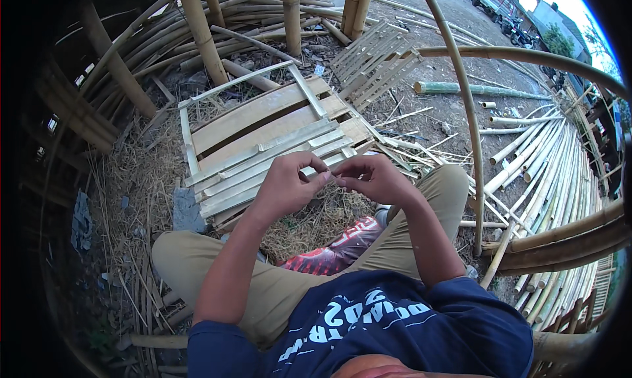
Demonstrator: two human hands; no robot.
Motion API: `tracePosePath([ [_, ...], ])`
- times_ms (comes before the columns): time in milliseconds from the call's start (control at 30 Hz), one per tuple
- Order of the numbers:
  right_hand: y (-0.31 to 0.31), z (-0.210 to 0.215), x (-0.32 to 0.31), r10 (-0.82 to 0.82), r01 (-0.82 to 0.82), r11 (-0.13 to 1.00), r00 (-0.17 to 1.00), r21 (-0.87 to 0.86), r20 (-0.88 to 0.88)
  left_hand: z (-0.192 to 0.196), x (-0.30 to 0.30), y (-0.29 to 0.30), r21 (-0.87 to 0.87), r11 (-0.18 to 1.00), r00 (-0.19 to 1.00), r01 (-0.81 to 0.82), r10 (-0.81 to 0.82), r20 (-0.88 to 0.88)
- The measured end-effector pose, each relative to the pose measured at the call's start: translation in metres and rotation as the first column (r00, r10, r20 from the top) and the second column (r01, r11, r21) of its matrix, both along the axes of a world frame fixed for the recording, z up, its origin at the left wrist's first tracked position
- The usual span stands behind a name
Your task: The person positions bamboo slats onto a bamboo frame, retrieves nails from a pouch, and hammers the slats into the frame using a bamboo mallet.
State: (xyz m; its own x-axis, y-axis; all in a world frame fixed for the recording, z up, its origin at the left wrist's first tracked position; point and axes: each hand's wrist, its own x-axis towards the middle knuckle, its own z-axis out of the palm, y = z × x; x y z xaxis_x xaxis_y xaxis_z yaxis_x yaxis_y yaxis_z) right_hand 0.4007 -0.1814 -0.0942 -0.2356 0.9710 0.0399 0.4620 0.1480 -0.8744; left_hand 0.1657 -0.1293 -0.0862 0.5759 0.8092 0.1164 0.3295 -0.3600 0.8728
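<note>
My left hand (295, 180) and my right hand (374, 176) meet at the fingertips above my lap. Both are closed in a pinch. Anything between the fingers is too small to make out. Just beyond them, split bamboo slats (270, 162) lie side by side across wooden boards (253, 120) on the ground. A thin pale frame of strips (185, 134) rests at the far left of the boards. Between my legs lies a dark and red printed cloth or bag (339, 248).
Dry straw (148, 164) and scraps cover the ground at left. Bamboo posts (203, 39) stand at the back. A slatted bamboo panel (375, 62) lies beyond the boards. Many cut bamboo poles (553, 161) are piled at right, near a curved upright pole (469, 115).
</note>
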Motion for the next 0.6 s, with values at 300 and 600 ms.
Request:
tracePosePath([
  [300, 0.150, 0.021, 0.103, -0.163, 0.163, 0.987, 0.984, -0.003, 0.071, 0.027, -0.029, 0.024, -0.097, 0.971, 0.926, -0.216, 0.236, 0.295],
  [600, 0.308, -0.156, 0.188, -0.312, 0.457, 0.830, 0.856, -0.319, 0.413, 0.011, -0.001, 0.052, -0.300, 0.910, 0.882, -0.287, 0.373, 0.288],
])
